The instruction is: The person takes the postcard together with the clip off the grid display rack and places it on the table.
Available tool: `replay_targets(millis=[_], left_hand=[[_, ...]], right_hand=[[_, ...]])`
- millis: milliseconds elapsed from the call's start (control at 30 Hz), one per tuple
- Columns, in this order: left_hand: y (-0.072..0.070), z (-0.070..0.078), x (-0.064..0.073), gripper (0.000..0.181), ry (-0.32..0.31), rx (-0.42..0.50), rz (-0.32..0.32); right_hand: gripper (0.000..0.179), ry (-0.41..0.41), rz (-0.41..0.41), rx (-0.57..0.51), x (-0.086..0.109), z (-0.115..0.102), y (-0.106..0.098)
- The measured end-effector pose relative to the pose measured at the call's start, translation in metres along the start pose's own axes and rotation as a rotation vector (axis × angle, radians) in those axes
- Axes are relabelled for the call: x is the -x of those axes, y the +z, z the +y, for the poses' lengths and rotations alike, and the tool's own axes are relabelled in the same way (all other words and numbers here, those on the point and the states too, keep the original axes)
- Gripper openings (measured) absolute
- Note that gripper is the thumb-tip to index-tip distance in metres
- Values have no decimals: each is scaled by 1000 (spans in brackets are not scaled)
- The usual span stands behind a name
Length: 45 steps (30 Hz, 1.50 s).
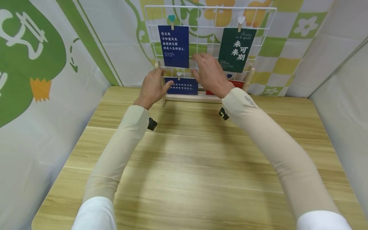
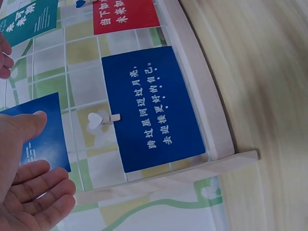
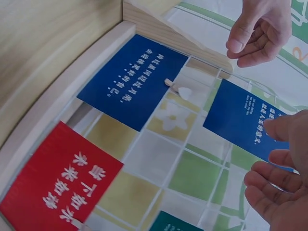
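White wire makes up the grid panel, which is held in a pale wooden stand at the back of the wood-grain table. Four cards with white lettering are hung on it. Up top, a blue card is clipped on the left by a teal heart peg, and a dark green card on the right by a white heart peg. Down low, a second blue card is pinned by another white heart, with a red card next along, under a dark blue heart peg.

As for the hands: the left hand is held by the stand's left end, thumb spread away from loosely bent fingers, nothing pinched. The right hand is held in front of the grid between the upper two cards, fingers slightly curved and parted, thumb apart. Whether any wire is being touched by the fingertips honestly can't be told. Both forearms are covered by beige sleeves.
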<state>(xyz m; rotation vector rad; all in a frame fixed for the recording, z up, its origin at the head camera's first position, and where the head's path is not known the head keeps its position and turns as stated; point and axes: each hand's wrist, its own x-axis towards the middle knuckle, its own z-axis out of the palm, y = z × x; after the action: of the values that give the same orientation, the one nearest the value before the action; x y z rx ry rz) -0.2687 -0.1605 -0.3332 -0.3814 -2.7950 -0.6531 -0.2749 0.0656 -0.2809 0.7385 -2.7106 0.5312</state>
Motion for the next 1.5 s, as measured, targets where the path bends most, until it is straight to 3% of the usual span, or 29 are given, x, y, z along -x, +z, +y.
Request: replay_targets(millis=[467,733,967,1233,1500], left_hand=[[-16,-1,-19,53,-89,29,-9],[-25,-1,-29,53,-116,13,27],[-35,7,-38,56,-164,21,-2],[-40,11,-45,56,-147,28,20],[-44,13,-51,56,-148,38,53]], right_hand=[[49,-39,9,19,-24,-16,-24],[47,-50,36,58,-46,-29,-36],[44,-74,44,115,-63,-40,-46],[41,-113,34,162,-79,-51,-52],[43,-80,-43,207,-93,-63,-53]])
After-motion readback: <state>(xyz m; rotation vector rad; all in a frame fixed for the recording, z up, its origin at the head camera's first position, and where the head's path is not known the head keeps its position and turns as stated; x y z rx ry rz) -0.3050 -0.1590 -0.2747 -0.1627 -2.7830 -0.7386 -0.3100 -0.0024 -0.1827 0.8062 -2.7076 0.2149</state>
